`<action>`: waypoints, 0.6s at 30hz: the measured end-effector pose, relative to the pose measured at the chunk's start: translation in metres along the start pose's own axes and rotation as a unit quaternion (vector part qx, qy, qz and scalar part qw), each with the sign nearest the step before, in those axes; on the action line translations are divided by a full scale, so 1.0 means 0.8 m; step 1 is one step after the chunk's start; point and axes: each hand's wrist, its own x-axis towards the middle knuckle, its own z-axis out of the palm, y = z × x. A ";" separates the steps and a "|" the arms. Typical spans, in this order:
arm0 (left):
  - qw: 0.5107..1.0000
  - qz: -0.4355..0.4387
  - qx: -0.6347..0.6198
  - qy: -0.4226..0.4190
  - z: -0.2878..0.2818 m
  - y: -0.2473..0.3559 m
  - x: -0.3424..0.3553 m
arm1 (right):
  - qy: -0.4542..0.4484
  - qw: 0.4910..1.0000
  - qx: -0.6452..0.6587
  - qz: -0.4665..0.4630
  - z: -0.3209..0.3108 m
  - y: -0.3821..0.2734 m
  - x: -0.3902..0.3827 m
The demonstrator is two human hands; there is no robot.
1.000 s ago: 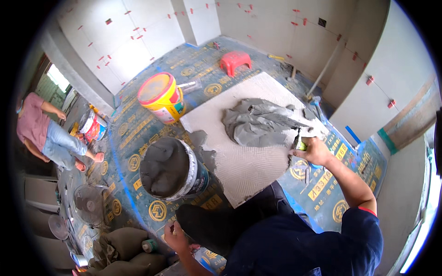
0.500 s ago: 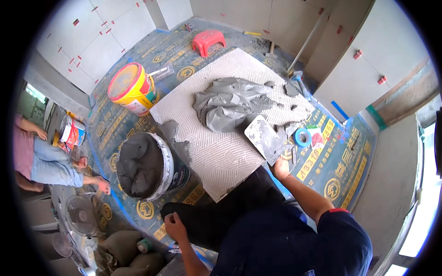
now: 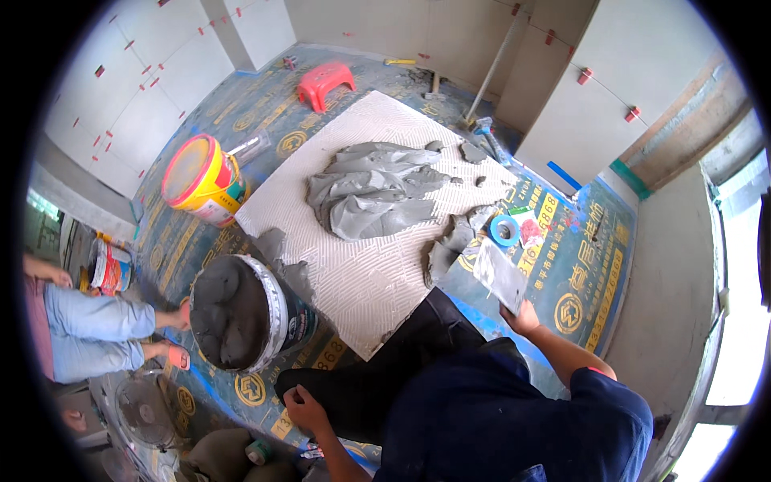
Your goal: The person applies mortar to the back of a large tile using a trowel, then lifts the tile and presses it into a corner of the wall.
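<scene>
My right hand grips a steel trowel beside the right edge of a large tile with a ridged back. A big grey mortar mound sits on the tile, and smaller lumps lie along its right edge. My left hand is closed by my dark-trousered knee; whatever it holds, if anything, is hidden. A bucket full of grey mortar stands left of the tile. Blue tape lies near the trowel.
A co-worker in jeans stands at the left. Behind are a yellow bucket, red stool and pole. At lower left are a fan and sacks. Clipped white walls surround the floor.
My right hand and trowel have swung from the mound to beyond the tile's right edge, where mortar lumps now lie. The co-worker has stepped toward the mortar bucket; the view has shifted.
</scene>
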 end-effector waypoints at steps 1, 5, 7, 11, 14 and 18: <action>1.000 0.001 0.002 0.010 -0.010 0.002 -0.003 | -0.031 0.997 0.062 -0.025 -0.041 -0.068 0.024; 1.000 0.000 0.017 -0.001 0.004 -0.007 -0.001 | 0.010 0.986 0.168 0.004 -0.105 -0.153 0.096; 1.000 -0.011 0.014 -0.015 0.002 0.012 -0.002 | -0.033 0.938 0.323 0.123 -0.114 -0.149 0.137; 1.000 -0.010 0.012 -0.020 -0.005 0.022 -0.006 | -0.015 0.824 0.534 0.190 -0.078 -0.091 0.148; 0.999 -0.011 0.037 -0.010 -0.008 0.012 -0.011 | -0.025 0.824 0.489 0.283 -0.068 -0.045 0.090; 0.999 -0.023 0.040 -0.021 -0.007 0.004 -0.013 | -0.024 0.878 0.356 0.317 -0.115 -0.016 0.038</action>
